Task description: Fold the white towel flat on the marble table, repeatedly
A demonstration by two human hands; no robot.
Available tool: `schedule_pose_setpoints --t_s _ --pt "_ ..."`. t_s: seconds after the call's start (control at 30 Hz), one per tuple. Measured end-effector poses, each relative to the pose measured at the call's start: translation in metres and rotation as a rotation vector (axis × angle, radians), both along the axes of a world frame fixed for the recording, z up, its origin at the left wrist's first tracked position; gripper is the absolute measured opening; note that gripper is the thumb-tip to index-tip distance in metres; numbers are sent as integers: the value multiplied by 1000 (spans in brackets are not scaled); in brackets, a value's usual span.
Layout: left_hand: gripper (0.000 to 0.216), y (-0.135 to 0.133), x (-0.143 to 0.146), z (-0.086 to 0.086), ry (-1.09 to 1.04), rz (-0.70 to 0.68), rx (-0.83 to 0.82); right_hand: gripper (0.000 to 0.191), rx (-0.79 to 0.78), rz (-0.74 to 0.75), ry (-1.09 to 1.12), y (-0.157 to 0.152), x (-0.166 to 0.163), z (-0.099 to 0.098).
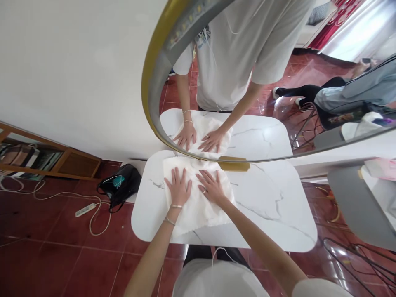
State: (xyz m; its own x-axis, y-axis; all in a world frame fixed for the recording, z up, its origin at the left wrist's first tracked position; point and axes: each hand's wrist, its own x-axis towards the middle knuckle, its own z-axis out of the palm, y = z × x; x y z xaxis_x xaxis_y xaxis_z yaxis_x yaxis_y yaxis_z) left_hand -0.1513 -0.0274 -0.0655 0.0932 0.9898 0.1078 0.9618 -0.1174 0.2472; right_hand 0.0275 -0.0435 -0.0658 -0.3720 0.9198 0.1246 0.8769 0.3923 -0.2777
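Note:
A white cloth [194,212] is spread on the white marble-patterned table [266,202]. My left hand [178,187] lies flat on the cloth's left part, fingers spread, with two bracelets at the wrist. Flat on the cloth's upper right part rests my right hand [212,187], its fingers apart and a ring on one of them. Both palms press down on the fabric, and neither hand grips it. Small creases show in the cloth around the fingers.
A gold-rimmed round mirror [148,95] stands at the table's back edge on a gold base [234,164], reflecting me and a seated person. On the left floor are a black bag [130,181], a power strip [86,210] and loose cables. A grey chair [355,206] is at right.

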Motion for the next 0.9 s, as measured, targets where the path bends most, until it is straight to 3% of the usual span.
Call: schedule_pose_setpoints --t_s 0.1,0.17,0.27,0.4,0.5,0.63,0.9 --pt "54 13 10 2 -3 -15 6 46 25 -44 17 -2 -2 -3" --pt "54 -2 8 4 1 -22 17 47 34 -91 18 -19 -7 -3" --pt "53 -56 -3 6 20 6 27 52 13 -44 20 -61 -10 1" --pt "54 -137 -10 4 47 41 29 69 -21 198 58 -121 5 10" --pt "58 -168 1 -1 47 62 54 69 -3 253 52 -145 23 12" --pt "57 -155 34 -6 37 60 70 59 65 195 -21 -132 52 2" --pt "54 -65 116 -7 -48 28 54 44 115 9 -46 -42 113 -8"
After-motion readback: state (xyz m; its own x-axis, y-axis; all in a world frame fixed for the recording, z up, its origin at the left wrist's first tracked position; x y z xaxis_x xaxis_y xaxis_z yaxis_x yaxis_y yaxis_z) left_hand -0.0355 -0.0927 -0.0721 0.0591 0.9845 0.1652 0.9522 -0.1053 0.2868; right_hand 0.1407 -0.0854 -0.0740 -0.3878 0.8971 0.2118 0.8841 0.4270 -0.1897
